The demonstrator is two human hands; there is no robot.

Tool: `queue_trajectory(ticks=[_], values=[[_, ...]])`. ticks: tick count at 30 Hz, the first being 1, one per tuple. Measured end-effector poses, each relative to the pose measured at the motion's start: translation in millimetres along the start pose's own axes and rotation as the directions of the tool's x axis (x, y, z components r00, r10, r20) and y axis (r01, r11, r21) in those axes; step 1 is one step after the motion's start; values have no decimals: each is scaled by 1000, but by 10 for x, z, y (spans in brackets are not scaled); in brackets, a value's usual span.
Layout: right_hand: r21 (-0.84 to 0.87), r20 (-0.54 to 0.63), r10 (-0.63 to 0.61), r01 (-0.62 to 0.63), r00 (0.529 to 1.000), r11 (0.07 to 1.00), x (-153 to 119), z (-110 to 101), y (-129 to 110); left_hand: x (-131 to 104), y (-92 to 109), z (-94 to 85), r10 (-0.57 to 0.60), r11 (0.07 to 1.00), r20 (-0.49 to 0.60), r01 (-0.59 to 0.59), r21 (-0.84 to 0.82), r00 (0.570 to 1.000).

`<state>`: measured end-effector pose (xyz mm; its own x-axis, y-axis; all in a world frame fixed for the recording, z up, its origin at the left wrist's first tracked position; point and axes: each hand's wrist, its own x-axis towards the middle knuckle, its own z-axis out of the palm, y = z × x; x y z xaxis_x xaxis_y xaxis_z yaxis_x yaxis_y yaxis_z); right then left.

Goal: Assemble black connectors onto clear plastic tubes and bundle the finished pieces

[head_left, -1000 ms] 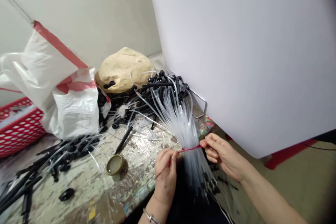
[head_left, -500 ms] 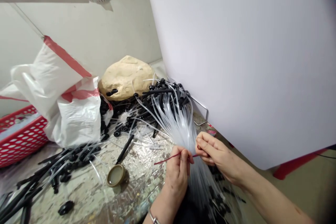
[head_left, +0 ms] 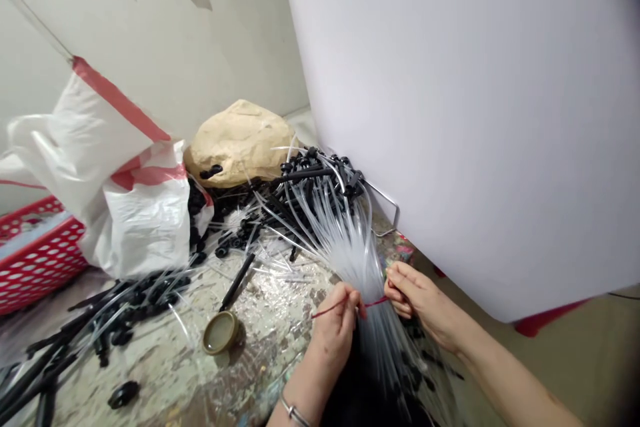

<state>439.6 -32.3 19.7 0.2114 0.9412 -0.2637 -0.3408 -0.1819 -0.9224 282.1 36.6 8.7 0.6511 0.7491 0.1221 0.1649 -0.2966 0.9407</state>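
A thick bundle of clear thin tubes (head_left: 353, 253) with black fittings at its ends leans over the table edge. Round its middle runs a dark red string (head_left: 376, 303). My left hand (head_left: 337, 320) is closed on the string at the bundle's left side, and a loose end sticks out to the left. On the right side, my right hand (head_left: 413, 293) is closed in a pinch on the string, close against the tubes.
The worn table (head_left: 270, 347) bears a small round dish (head_left: 221, 333), black fittings (head_left: 123, 395) and loose tubes. A red basket (head_left: 40, 267), white bag (head_left: 147, 227), tan wrapped lump (head_left: 243, 140) and large white panel (head_left: 450, 113) surround it.
My hands have moved apart, the right one to the right and slightly down. More of the red string shows across the bundle between them. The view has shifted slightly.
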Motion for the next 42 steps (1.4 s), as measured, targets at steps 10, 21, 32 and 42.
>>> queue_trajectory(ticks=[10, 21, 32, 42], values=[[-258, -35, -81, 69, 996, 964, -191, 15, -117, 148, 125, 35, 80, 965, 21, -82, 248, 997], [-597, 115, -405, 389, 907, 702, -333, 217, -273, 92, 211, 88, 239, 892, 16, -226, 392, 971], [-711, 4, -312, 222, 950, 667, -313, 178, -199, 69, 216, 106, 209, 923, -17, -192, 334, 978], [-735, -51, -307, 173, 950, 656, -437, 64, -8, 104, 213, 70, -196, 981, -76, 194, -24, 978]])
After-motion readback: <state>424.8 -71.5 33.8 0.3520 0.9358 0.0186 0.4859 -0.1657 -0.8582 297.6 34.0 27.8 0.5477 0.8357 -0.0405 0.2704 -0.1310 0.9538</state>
